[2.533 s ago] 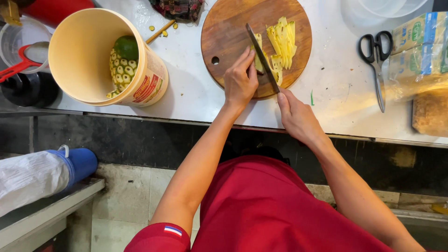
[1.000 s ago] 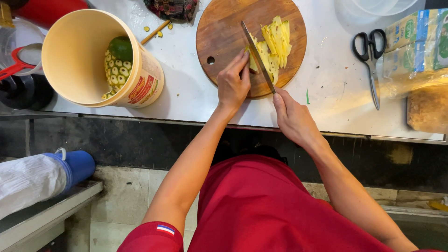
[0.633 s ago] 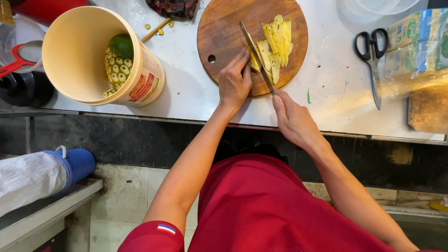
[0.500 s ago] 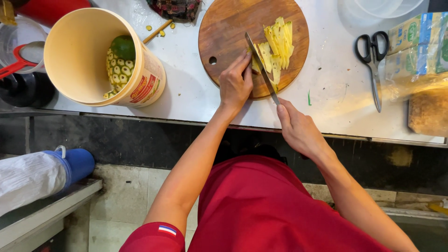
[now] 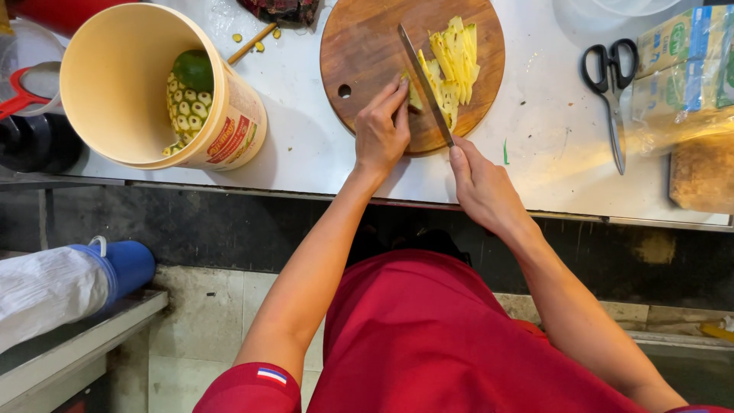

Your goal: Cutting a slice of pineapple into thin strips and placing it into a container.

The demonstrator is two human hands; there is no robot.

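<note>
A round wooden cutting board [image 5: 367, 53] lies on the white counter [image 5: 306, 145]. On it sit thin yellow strips of fruit [image 5: 456, 57] and a small uncut piece [image 5: 415, 95]. My left hand [image 5: 380, 130] presses its fingertips on that piece at the board's near edge. My right hand [image 5: 482, 187] grips the handle of a long knife [image 5: 423, 80], its blade angled across the board just right of my left fingers and left of the strips.
A large cream bucket [image 5: 145, 88] with pineapple peel and a green fruit lies tilted at the left. Black scissors [image 5: 612, 84] and packaged goods [image 5: 684, 65] are at the right. A red-handled tool [image 5: 23, 99] and dark scraps [image 5: 283, 11] sit at the counter's far edge.
The knife blade has kept working back and forth across the fruit beside my left fingers. More strips lie on the board's right side. My left hand stays on the piece.
</note>
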